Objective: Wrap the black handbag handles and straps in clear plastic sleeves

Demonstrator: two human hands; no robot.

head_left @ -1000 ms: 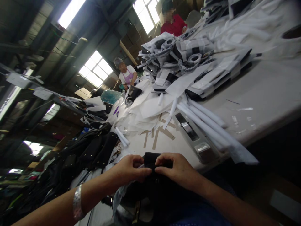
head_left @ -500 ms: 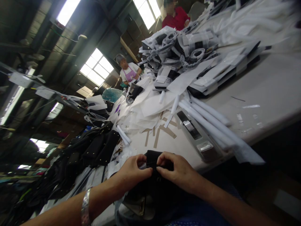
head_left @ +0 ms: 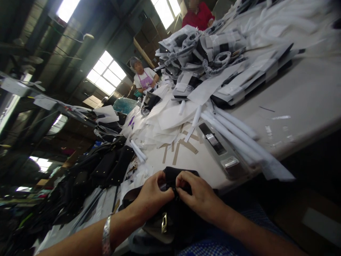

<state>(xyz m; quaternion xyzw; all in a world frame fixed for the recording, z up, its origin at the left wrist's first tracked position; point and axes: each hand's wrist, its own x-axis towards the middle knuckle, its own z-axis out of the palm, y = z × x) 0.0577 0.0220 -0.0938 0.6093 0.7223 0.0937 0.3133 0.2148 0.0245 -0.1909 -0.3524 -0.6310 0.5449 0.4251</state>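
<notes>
- Left hand [head_left: 156, 192]: thumb and forefinger narrowed on the upper edge of a black bag [head_left: 179, 215]
- Right hand [head_left: 195, 192]: thumb and forefinger pinching the same bag, just beside the left
- Bag: beneath both hands, at the near edge of the table [head_left: 301, 96], with a gold-coloured metal fitting [head_left: 164, 223]
- Beyond: brown strips [head_left: 177, 153], white tubes [head_left: 234, 140], white sheets [head_left: 162, 121]

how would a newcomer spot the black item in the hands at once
Follow the pale table down to its near edge. There, the left hand and right hand pinch the upper part of a black item. That grip, and a slim gold-coloured fitting below it, set it apart from the studded black pieces heaped on the picture's left.
</notes>
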